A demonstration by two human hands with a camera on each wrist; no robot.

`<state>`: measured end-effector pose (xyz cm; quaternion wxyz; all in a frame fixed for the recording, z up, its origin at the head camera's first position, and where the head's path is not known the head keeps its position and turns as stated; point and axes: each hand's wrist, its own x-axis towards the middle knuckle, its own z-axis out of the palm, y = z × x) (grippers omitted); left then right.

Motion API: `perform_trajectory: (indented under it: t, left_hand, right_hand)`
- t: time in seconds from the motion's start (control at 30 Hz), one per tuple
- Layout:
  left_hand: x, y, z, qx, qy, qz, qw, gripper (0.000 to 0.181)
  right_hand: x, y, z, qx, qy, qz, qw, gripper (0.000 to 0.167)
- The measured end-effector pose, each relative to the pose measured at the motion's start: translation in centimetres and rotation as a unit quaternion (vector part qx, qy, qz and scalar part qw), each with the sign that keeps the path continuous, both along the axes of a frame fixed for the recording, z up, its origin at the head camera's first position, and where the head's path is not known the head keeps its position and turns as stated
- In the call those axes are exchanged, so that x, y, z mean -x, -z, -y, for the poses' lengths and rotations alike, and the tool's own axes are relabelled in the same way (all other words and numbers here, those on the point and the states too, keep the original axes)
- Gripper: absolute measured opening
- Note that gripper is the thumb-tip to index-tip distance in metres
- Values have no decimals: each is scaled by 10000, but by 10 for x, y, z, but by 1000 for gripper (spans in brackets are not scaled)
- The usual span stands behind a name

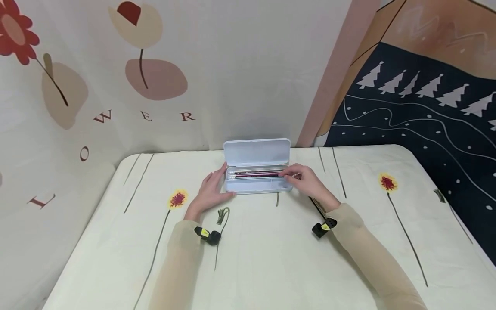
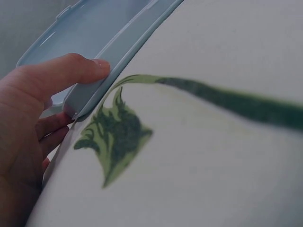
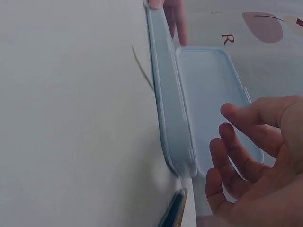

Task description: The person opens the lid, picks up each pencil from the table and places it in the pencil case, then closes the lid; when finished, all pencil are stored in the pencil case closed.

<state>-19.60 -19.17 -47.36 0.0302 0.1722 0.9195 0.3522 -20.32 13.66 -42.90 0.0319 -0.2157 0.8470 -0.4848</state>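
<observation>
A pale blue pencil case [image 1: 255,187] stands on the cloth with its lid [image 1: 257,153] raised at the back. Several thin pencils [image 1: 255,174] lie lengthwise inside it. At the case's left end my left hand [image 1: 209,192] grips it, the thumb on the front wall and the fingers round the end, as the left wrist view shows. My right hand [image 1: 307,181] is over the case's right end, fingertips by the pencil ends. Seen from the right wrist, its fingers [image 3: 227,135] are loosely bent and nothing shows between them and the thumb.
Beneath the right wrist a dark, slim pencil-like stick [image 1: 317,209] lies on the cloth, its tip near the case's corner. The white cloth [image 1: 263,258] has printed flowers. A printed curtain [image 1: 248,77] hangs close behind the case, and a dark tree-patterned cloth [image 1: 418,116] at right.
</observation>
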Motion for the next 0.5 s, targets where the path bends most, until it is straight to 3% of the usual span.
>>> perform_trajectory:
  t: [0.17,0.5]
  left_hand:
    - [0,1,0,51,-11,15,10000,99]
    - [0,0,0,101,-44,19,9999,99]
  right_hand:
    - [-3,1,-14,73,15,124,9999,18]
    - [-6,0,-33,-331,155,345,9987,19]
